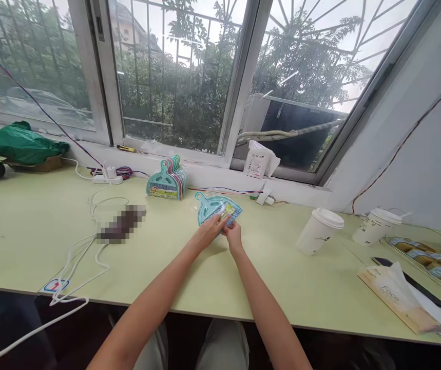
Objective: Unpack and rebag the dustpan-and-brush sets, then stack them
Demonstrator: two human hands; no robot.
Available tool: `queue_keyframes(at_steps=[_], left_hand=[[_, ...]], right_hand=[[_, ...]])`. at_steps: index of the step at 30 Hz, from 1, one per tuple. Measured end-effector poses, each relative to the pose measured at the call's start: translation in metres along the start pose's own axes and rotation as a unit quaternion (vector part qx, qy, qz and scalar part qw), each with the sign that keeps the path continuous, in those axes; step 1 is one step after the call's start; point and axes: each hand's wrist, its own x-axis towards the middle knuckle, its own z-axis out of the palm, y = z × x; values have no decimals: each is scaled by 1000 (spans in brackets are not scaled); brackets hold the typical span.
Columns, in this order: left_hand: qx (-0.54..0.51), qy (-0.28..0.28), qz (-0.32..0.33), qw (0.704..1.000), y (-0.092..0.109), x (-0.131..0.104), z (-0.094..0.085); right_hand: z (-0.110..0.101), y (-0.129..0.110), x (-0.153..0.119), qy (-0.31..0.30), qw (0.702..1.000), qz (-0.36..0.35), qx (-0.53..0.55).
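Observation:
Between my two hands is a teal mini dustpan and brush set (208,206) in clear wrapping, with a yellow-green label and blue bristles. My left hand (209,229) grips its lower edge near the label. My right hand (232,234) is closed on the same edge, just to the right. The set is tilted above the table, its looped handle pointing up and left. Behind it to the left stands a row of several similar dustpan sets (164,181), in teal and pink.
Pale green table (274,288) along a window. White cables (76,257) and a blurred dark object (122,224) lie left. A power strip (107,179) sits by the sill. At right are paper cups (318,231) (374,226), a tissue pack (401,298) and a dark phone (424,290).

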Motion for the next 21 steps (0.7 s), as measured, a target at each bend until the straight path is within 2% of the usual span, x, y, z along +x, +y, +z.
queue_keyframes(at_steps=[2,3,5,7,8,9,10,12,14,15,17,19,21], left_hand=[[-56,40,18,998,2,0,4],[-80,79,3,994,2,0,4],[-127,193,-87,969,0,3,2],[-200,302,-233,902,-3,8,-2],[-265,323,-301,857,-4,10,-5],[-351,309,-353,811,-4,11,-6],[-446,264,-383,764,-3,13,-6],[-613,133,-384,677,2,14,-3],[-702,32,-356,616,10,12,5],[-721,2,-346,600,15,12,9],[-726,-28,-343,595,19,11,14],[-712,-11,-347,610,17,12,14],[-701,36,-339,626,11,15,8]], right_hand=[[-3,-1,0,19,999,-3,41],[-4,-2,0,29,998,-5,63],[-5,-5,-1,51,993,-7,105],[-5,-8,-3,59,989,-5,139],[-4,-9,-4,56,987,-5,153],[-3,-9,-5,51,985,-6,165],[-2,-10,-6,45,984,-8,172],[-1,-11,-7,37,984,-18,174],[-2,-13,-8,47,985,-42,162],[-4,-15,-8,59,984,-58,158],[-8,-20,-7,83,980,-88,160],[-11,-24,-6,87,977,-101,165],[-11,-25,-5,61,981,-88,160]])
